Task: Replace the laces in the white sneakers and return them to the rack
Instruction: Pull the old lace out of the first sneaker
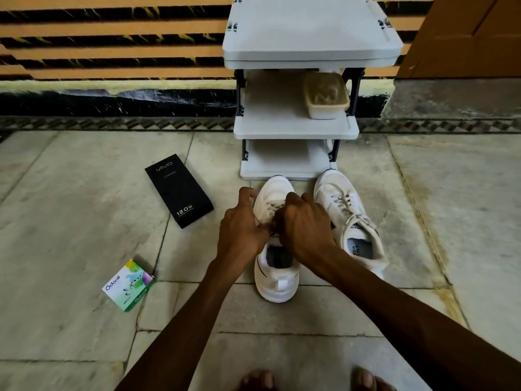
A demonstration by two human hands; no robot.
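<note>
- Left hand and right hand pinch the off-white lace of the near white sneaker, its toe pointing away, probably for eyelet access.
- Second white laced sneaker sits to the right, just beside the grey plastic rack.

To my left a black box printed "vivo" and "120W" lies flat and slanted on the tiled floor. Nearer me, well apart from it, lies a small green and white box marked "Odonil". Ahead, raised off the floor, I see a beige tub holding something brownish. Behind it runs a wall striped orange and black, with a brown door at its right. My bare toes show at the bottom edge.
</note>
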